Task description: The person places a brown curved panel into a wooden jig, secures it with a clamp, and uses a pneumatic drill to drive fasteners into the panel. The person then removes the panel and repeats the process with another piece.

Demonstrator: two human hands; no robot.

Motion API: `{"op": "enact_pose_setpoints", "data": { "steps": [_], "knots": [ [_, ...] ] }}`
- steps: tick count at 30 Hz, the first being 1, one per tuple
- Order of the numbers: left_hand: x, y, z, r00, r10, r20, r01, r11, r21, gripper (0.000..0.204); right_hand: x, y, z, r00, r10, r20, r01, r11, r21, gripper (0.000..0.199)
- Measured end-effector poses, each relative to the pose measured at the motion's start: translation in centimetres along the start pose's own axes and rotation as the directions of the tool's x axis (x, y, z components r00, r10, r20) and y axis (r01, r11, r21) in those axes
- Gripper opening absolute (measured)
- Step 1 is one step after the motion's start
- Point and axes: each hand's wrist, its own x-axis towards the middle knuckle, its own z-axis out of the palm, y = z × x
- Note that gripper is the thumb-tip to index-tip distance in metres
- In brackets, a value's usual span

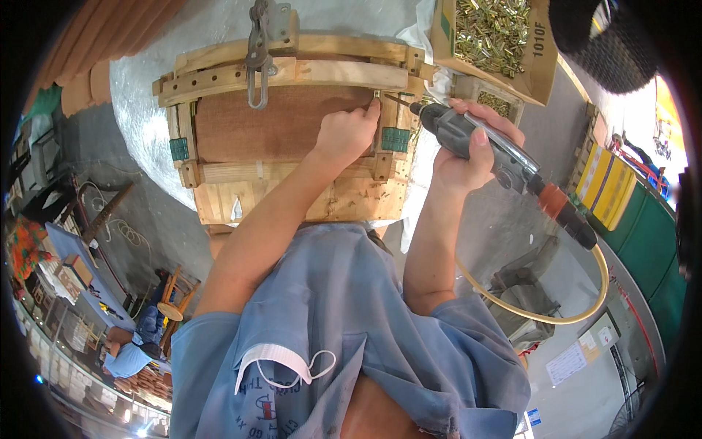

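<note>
On the left, a wooden stool [175, 296] stands on grey floor [110, 168], and a stretch of that floor separates it from the pale support [139, 132] in the middle. The wooden jig [351, 201] lies on this support; its near edge comes close to the person's blue shirt [322, 271], leaving little room there. The left hand [347, 135] reaches over the jig to its far right corner, index finger stretched and touching the frame, the other fingers curled (whether it pinches anything is hidden). Just beside that fingertip, the thin bit [398, 100] of a power driver [455, 132] points leftward; whether its tip meets the wood cannot be told. The right hand [468, 157] wraps firmly round the driver, beyond the jig's right edge.

Counted from left to right: one metal clamp [257, 55] at the far side, two green patches, left [179, 149] and right [395, 140], one driver, and two boxes at far right, a carton [541, 66] and a smaller box [519, 110].

The support looks glossy and wrinkled; the jig frames a smooth reddish-brown panel [256, 128] under a curved, drilled rail [351, 74]. The driver is grey with an orange-red collar [553, 200] and a bent yellowish hose [601, 278]. Shiny, brass-coloured metal pieces [493, 29] heap in the cardboard carton.
</note>
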Motion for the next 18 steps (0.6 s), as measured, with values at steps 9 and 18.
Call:
{"op": "enact_pose_setpoints", "data": {
  "steps": [9, 18],
  "knots": [
    [0.2, -0.2, 0.4, 0.997, 0.071, 0.038, -0.074, 0.995, 0.073, 0.042, -0.5, 1.8, 0.6, 0.999, 0.008, 0.031, -0.009, 0.999, 0.050, 0.044],
    [0.0, -0.5, 1.2, 0.997, 0.074, 0.014, -0.074, 0.995, 0.072, 0.043, -0.9, 2.2, 1.4, 0.994, -0.027, 0.110, 0.040, 0.993, -0.115, 0.042]
  ]
}}
